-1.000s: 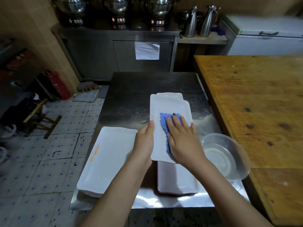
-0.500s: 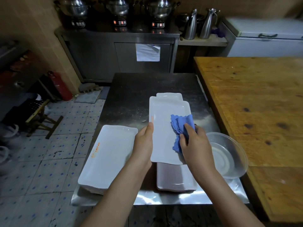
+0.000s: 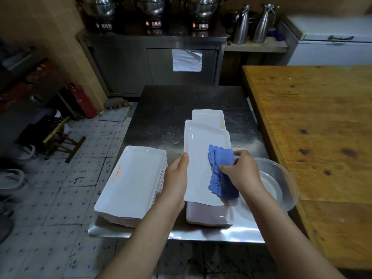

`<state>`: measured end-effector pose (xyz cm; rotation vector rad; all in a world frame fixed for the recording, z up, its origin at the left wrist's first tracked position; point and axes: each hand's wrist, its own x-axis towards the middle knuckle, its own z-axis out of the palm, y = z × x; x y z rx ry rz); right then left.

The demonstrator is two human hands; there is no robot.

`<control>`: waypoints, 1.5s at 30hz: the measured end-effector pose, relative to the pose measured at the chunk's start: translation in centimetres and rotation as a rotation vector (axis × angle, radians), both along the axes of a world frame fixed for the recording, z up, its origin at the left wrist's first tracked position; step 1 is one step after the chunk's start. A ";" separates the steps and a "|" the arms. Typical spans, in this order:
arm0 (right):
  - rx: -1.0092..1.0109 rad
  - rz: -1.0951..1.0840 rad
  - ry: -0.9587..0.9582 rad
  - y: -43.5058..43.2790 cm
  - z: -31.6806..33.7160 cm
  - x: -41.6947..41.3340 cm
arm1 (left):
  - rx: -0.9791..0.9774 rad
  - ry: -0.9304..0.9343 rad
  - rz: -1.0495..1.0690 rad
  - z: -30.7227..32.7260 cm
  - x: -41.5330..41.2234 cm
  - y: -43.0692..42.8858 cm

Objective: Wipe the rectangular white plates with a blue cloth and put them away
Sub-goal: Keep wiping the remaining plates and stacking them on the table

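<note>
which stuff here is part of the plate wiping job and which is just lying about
In the job: blue cloth pinched by the right hand; white plate gripped by the left hand; plate stack on its left; plates underneath.
Lying about: clear bowl; steel jugs; fire extinguisher; wooden stool.

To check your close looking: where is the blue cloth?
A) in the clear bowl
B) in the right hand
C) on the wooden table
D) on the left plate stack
B: the right hand grips the blue cloth against the plate that the left hand holds.
</note>
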<state>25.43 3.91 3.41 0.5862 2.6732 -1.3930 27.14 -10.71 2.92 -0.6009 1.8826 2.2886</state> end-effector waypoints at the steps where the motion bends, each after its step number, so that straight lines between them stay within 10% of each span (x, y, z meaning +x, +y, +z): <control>1: 0.015 0.015 -0.025 0.2 0.0 -0.3 | -0.005 0.000 0.008 -0.1 0.1 0.1; 16: -0.614 0.010 -0.041 3.7 -1.1 0.4 | -0.054 -0.141 0.067 -4.3 1.3 0.5; 28: -0.632 -0.043 -0.050 3.8 -4.1 0.8 | -0.349 -0.200 -0.027 -10.3 1.3 0.8; 36: -0.643 -0.068 -0.051 3.7 -4.7 0.5 | -0.988 -0.089 -0.100 -11.7 1.5 1.1; 45: -0.625 -0.102 -0.071 3.0 -5.7 -0.3 | -1.031 -0.167 -0.175 -12.5 0.3 0.9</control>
